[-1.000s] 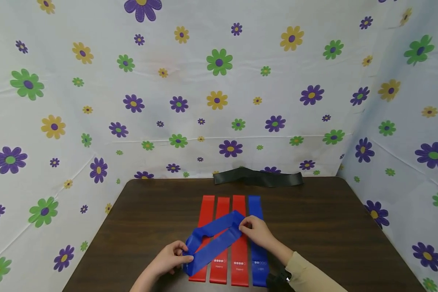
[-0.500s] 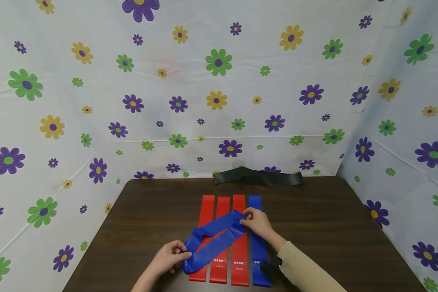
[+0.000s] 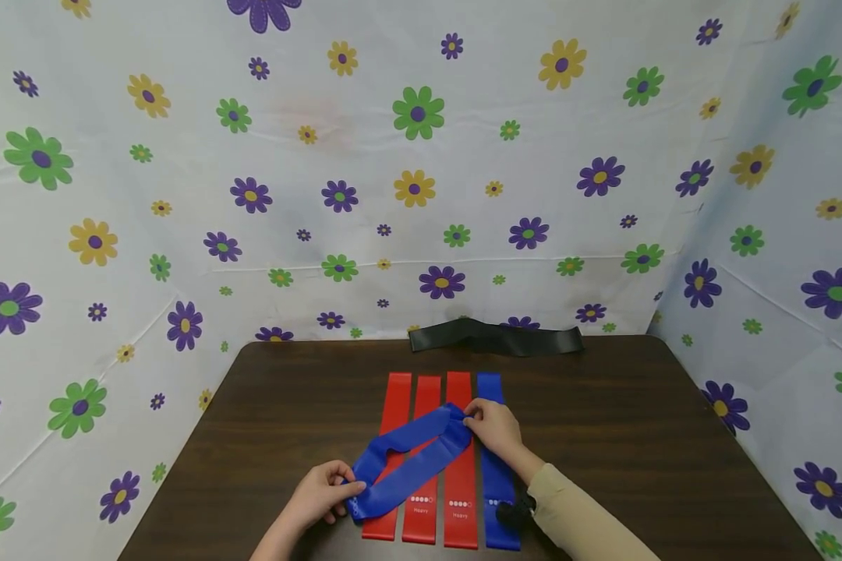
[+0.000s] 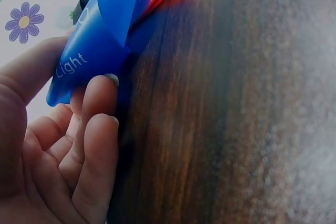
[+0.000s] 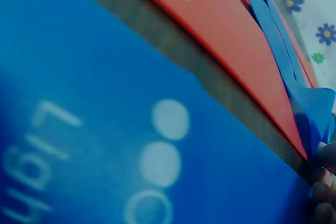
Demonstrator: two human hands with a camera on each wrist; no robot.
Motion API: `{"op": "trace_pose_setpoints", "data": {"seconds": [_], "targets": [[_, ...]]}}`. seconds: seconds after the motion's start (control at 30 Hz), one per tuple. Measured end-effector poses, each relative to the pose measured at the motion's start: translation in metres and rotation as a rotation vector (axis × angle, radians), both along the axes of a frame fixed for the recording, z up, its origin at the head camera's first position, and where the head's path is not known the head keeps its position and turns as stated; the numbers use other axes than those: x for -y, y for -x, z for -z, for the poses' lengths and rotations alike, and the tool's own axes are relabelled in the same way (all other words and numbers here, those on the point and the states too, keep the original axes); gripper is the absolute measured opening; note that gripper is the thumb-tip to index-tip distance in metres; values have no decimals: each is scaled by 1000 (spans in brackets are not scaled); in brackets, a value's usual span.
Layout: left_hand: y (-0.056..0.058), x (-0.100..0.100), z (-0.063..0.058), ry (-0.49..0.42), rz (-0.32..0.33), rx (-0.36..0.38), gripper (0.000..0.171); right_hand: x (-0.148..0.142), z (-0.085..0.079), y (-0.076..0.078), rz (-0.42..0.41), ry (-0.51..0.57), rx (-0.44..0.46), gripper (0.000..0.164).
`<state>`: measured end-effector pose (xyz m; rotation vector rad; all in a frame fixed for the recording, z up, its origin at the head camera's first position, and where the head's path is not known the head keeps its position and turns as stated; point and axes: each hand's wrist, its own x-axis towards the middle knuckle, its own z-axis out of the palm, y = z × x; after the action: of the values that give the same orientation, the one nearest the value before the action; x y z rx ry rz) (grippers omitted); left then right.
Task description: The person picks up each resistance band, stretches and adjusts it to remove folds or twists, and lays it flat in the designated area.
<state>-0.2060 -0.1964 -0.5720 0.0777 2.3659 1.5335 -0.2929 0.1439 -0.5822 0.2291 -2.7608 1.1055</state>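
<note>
A blue resistance band loop [image 3: 410, 471], held at both ends, slants across the flat bands on the table. My left hand [image 3: 320, 492] pinches its near left end between thumb and fingers; in the left wrist view the word "Light" shows on this band [image 4: 79, 51]. At the far right end, my right hand [image 3: 497, 428] pinches the loop with thumb and fingertips. Beneath lie three red bands [image 3: 461, 483] marked "Heavy" where print shows, side by side. A flat blue band [image 3: 497, 471] lies to their right, partly under the right wrist; its "Light" print fills the right wrist view.
The dark wooden table [image 3: 309, 405] carries a black band [image 3: 494, 337] along its back edge. Behind and at the sides hangs a white cloth [image 3: 365, 164] with printed flowers. A dark wrist device [image 3: 515, 513] sits at the right sleeve.
The right hand has shifted slightly right and away with its end of the blue loop. The left end has turned a little in the left hand. The flat bands lie as before.
</note>
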Motion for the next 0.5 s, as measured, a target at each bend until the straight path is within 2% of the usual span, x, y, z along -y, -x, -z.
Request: {"op": "trace_pose_setpoints", "data": {"seconds": [0.07,0.27,0.5], "targets": [[1,0,1,0,2,-3,27,-2,0,3,15,69,8,4],[2,2,1,-4,10,-4,27,-12,1,10,78,302,153,9],[1,-1,-1,23,3,-20,29,-17,-1,15,99,357,218,13]]}}
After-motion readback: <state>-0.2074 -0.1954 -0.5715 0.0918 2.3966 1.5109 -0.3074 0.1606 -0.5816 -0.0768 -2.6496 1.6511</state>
